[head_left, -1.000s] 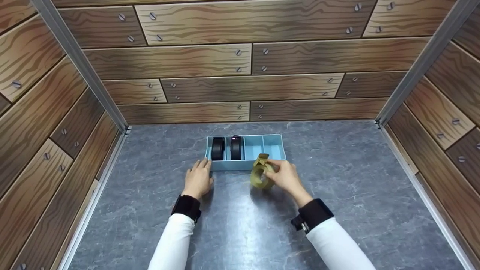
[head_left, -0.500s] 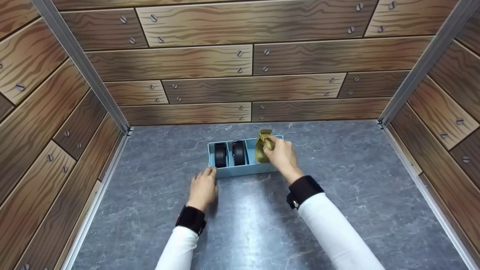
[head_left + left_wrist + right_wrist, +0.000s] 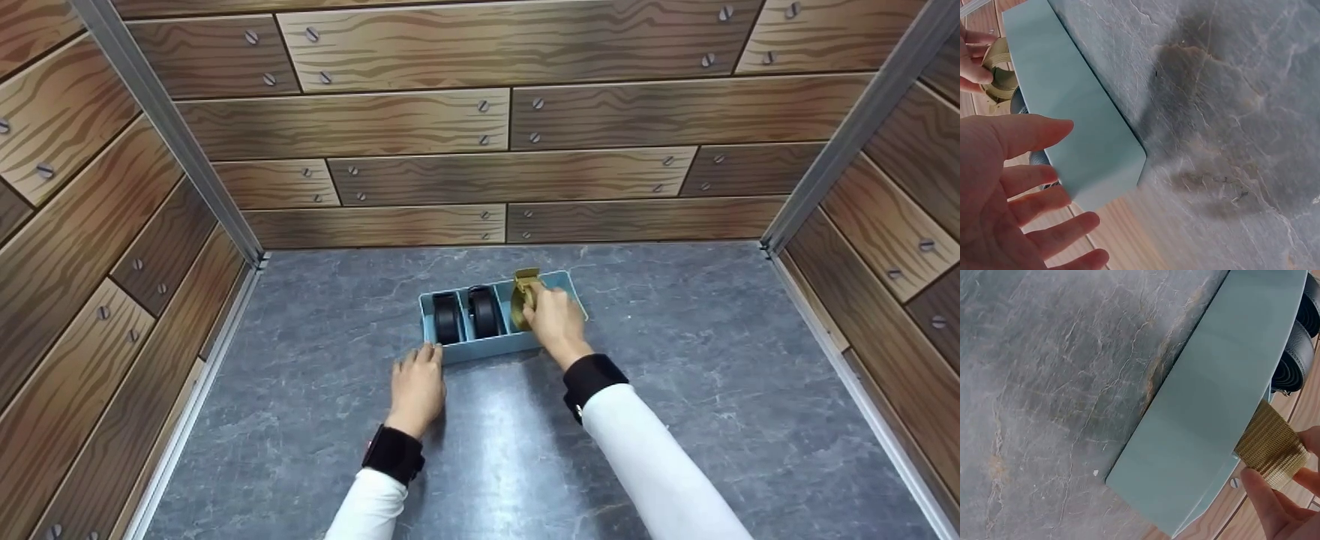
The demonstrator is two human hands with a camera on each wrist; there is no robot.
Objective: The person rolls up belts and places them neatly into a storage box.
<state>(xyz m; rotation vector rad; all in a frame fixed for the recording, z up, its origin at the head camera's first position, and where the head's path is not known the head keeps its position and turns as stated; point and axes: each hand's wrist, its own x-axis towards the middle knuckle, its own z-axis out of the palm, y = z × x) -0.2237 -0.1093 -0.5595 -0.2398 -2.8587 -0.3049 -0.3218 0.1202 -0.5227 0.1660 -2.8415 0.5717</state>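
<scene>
A light-blue divided box (image 3: pixel 487 348) stands slightly turned on the grey floor. Two rolled black belts (image 3: pixel 447 319) sit upright in its two left compartments; their coiled leather (image 3: pixel 1296 357) shows in the right wrist view. In my right hand (image 3: pixel 557 322) I hold a rolled olive woven belt (image 3: pixel 523 306), lowered partly into the third compartment, its lower part hidden by the front wall. Thumb and fingers pinch its ribbed webbing (image 3: pixel 1272 441). My left hand (image 3: pixel 417 386) has its fingertips at the box's front left corner; the fingers spread out in the left wrist view.
The fourth compartment (image 3: pixel 559 282) is at the box's right end. Wood-patterned walls (image 3: pixel 420 176) enclose the grey marbled floor (image 3: pixel 300 390) at the back and both sides, with metal strips (image 3: pixel 810 315) along the edges.
My right hand has carried the olive belt from in front of the box up and into the third compartment. The box has turned, its left end coming nearer, with my left hand following.
</scene>
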